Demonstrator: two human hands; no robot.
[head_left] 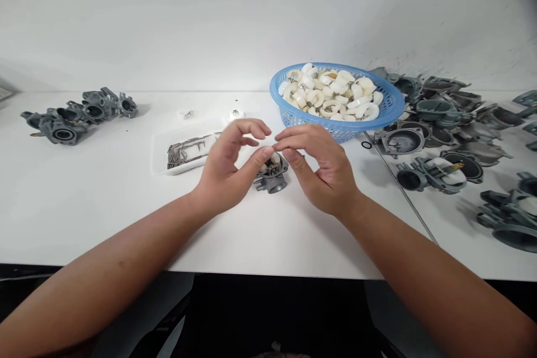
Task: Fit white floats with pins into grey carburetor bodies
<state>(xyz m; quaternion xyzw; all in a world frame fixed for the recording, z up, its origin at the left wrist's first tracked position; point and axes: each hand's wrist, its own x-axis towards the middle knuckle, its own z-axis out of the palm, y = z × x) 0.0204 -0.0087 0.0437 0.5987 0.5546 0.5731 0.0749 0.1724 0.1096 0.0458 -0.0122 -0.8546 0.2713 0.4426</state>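
Note:
A grey metal carburetor body (pixel 272 183) with a white float (pixel 276 159) on top sits on the table between my hands. My left hand (pixel 230 170) is at its left, fingers curved and spread, with the thumb tip at the float. From the right, my right hand (pixel 323 165) reaches over the carburetor, thumb and forefinger drawn together just above it. Whatever small thing those fingertips may pinch is too small to make out. The hands partly cover the float and the upper carburetor.
A white tray (pixel 158 151) of thin metal pins lies behind my left hand. Behind my right stands a blue basket (pixel 274 86) of white floats. Carburetor bodies (pixel 444 106) pile up at right; others (pixel 90 112) stand at left. A black ring (pixel 366 145) lies near the basket.

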